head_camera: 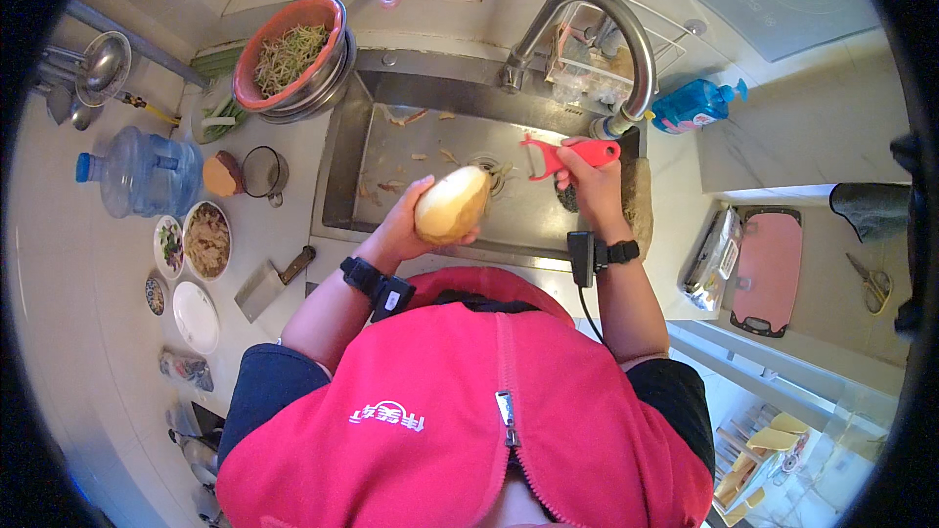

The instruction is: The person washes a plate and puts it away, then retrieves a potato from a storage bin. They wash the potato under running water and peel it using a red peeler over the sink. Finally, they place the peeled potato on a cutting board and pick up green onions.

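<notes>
My left hand [400,224] is wrapped around a large, pale root vegetable [449,207], perhaps a potato or a similar tuber. Its upper side is smooth and whitish, while a yellow-brown patch shows lower down. In my right hand [596,187] is a red Y-shaped peeler [572,155], its blade end pointing left towards the vegetable with a gap between them. Both hands are over the stainless steel sink [396,139]. Scattered strips of peel [392,185] lie on the sink floor, some reddish, near the drain.
A curved faucet [638,37] arches over the sink's back right. Stacked bowls [341,81] with a red basin of bean sprouts [293,59] stand back left. A cleaver [268,286] rests on the left counter near filled dishes [207,240]. Blue soap bottle [689,106] is at right.
</notes>
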`<state>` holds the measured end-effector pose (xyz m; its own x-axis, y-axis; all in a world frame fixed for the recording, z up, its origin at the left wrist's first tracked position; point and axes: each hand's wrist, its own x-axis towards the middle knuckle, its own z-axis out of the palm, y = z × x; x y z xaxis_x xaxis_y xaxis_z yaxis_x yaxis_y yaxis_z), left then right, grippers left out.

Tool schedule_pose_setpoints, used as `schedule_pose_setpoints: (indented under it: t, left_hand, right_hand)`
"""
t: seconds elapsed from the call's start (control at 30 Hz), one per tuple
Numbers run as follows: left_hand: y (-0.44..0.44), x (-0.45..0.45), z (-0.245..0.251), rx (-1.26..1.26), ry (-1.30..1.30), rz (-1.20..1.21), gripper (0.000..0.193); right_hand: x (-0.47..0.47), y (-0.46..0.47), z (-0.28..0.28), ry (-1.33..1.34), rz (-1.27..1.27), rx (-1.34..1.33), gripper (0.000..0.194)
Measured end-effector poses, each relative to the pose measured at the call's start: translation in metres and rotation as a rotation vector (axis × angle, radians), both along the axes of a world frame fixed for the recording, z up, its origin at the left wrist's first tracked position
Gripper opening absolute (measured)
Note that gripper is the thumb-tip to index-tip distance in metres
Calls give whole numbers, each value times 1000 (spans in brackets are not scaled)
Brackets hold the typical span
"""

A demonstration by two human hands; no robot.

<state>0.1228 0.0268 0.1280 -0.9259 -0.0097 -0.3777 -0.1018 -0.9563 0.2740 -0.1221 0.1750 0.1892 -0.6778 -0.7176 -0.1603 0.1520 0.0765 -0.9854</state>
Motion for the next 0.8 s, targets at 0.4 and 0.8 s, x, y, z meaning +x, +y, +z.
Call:
schedule_pose_setpoints:
  t: [0.4,0.8]
  left_hand:
    - [4,-23,22,42,0,11,63]
    - [0,-1,7,47,-19,-29,63]
  right_hand:
    - [68,-20,34,-83,540,23,16]
    - [5,-9,38,108,100,23,13]
